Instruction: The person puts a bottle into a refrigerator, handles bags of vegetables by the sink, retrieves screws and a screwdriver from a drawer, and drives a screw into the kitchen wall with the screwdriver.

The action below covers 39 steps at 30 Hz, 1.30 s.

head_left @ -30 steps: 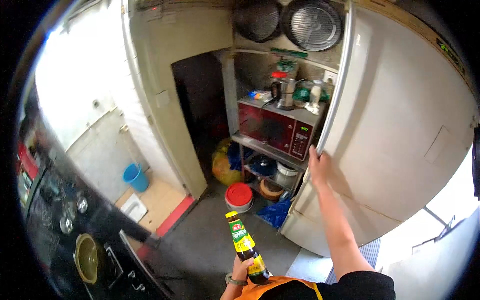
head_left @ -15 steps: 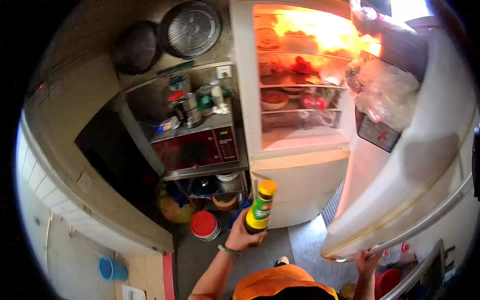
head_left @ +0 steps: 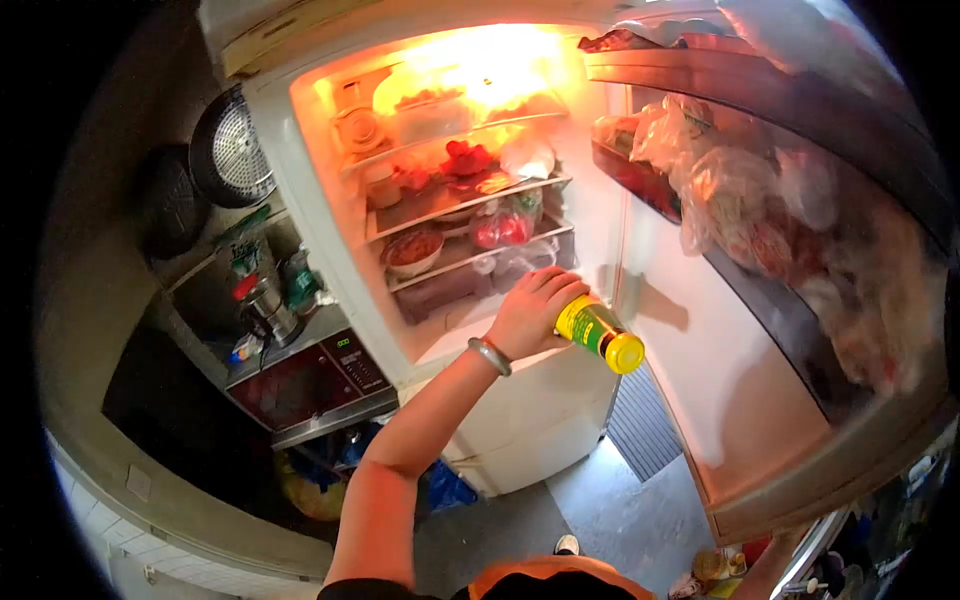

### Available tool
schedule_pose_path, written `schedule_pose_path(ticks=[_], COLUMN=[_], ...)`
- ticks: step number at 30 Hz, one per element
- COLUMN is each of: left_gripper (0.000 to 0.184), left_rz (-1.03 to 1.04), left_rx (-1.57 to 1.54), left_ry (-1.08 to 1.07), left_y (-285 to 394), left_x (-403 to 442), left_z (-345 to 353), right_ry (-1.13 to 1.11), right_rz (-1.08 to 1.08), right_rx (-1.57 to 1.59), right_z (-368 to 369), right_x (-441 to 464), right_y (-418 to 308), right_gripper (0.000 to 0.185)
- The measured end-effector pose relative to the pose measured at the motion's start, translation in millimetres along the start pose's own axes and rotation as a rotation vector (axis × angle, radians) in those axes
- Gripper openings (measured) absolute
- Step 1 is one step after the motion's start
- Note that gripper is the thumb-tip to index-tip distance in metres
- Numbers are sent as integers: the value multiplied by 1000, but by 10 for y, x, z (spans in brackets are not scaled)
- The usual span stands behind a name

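Note:
My left hand (head_left: 540, 312) is closed around a sauce bottle (head_left: 590, 330) with a yellow-and-green label and a yellow cap. The bottle is tilted, its cap toward the lower right, in front of the open fridge (head_left: 400, 345). Beyond the hand, the lower shelf holds a bowl of reddish food (head_left: 413, 250) and a bag with red items (head_left: 502, 228). Only my right forearm (head_left: 770, 568) shows, under the lower edge of the fridge door (head_left: 740, 440). The fingers of that hand are hidden.
Door racks on the right hold several plastic bags (head_left: 735, 195). Left of the fridge stands a dark red microwave (head_left: 305, 378) with jars on top. Two dark round pans (head_left: 232, 150) hang on the wall. Below lies the grey floor (head_left: 500, 535).
My left hand has carried the bottle up and forward to the fridge opening, tipping it cap-down. The view has moved closer to the fridge. My right hand has slipped out of sight behind the door.

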<state>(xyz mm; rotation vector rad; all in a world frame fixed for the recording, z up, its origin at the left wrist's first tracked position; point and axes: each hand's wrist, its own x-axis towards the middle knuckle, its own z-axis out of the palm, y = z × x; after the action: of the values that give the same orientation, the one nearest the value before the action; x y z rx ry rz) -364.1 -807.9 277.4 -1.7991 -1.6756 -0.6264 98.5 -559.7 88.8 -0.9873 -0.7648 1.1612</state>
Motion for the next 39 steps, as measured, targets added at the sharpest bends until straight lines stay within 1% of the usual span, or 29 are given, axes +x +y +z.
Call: schedule_pose_path(ticks=[1, 5, 7, 9, 13, 16, 20, 23, 26, 27, 30, 31, 32, 34, 36, 37, 39], left_gripper=[62, 56, 58, 61, 62, 62, 62, 64, 65, 66, 73, 81, 85, 82, 80, 79, 76], left_rz=[1, 81, 31, -43, -137, -235, -213, -253, -401, -425, -572, -663, -671, -608, -592, -590, -613], left_rx=[17, 135, 128, 111, 129, 162, 194, 241, 207, 212, 306, 319, 294, 160, 119, 94, 58], left_ry=[-1, 130, 127, 122, 30, -80, -189, -245, -423, -531, -490, -502, -482, -497, -442, -418, -288], left_y=[-103, -693, -1063, -1345, -1766, -1929, -2085, -2353, -2499, -2583, -2617, -2554, -2489, -2135, -1888, -1834, -2049], left_x=[179, 604, 777, 795, 796, 770, 814, 917, 1093, 1148, 1146, 1162, 1164, 1173, 1134, 1105, 1058], left_z=[163, 788, 1141, 1319, 1538, 1584, 1537, 1728, 1671, 1683, 1871, 1928, 1988, 1870, 1836, 1852, 2086], right_ry=[3, 8, 6, 23, 23, 28, 31, 30, 31, 33, 28, 27, 27, 26, 31, 36, 41], right_rz=[-3, -4, -9, -20, -32, -39, -48, -53, -60, -62, -65, -67, -64, -69, -65, -68, -71], right_rx=[-14, -80, -94, -127, -171, -199, -218, -227, -231, -230, -244, -246, -246, -238, -240, -241, -248], right_z=[28, 173, 288, 351, 478, 525, 568, 593, 605, 611, 625, 637, 652, 636, 636, 645, 681], right_x=[113, 362, 579, 681, 831, 887, 909, 928, 938, 948, 957, 944, 933, 922, 841, 820, 732], right_y=[27, 111, 159, 166, 175, 186, 198, 209, 207, 201, 206, 209, 223, 217, 238, 246, 267], right_gripper=[50, 50, 50, 50, 50, 50, 51, 51, 51, 51, 52, 52, 52, 52, 52, 53, 53])
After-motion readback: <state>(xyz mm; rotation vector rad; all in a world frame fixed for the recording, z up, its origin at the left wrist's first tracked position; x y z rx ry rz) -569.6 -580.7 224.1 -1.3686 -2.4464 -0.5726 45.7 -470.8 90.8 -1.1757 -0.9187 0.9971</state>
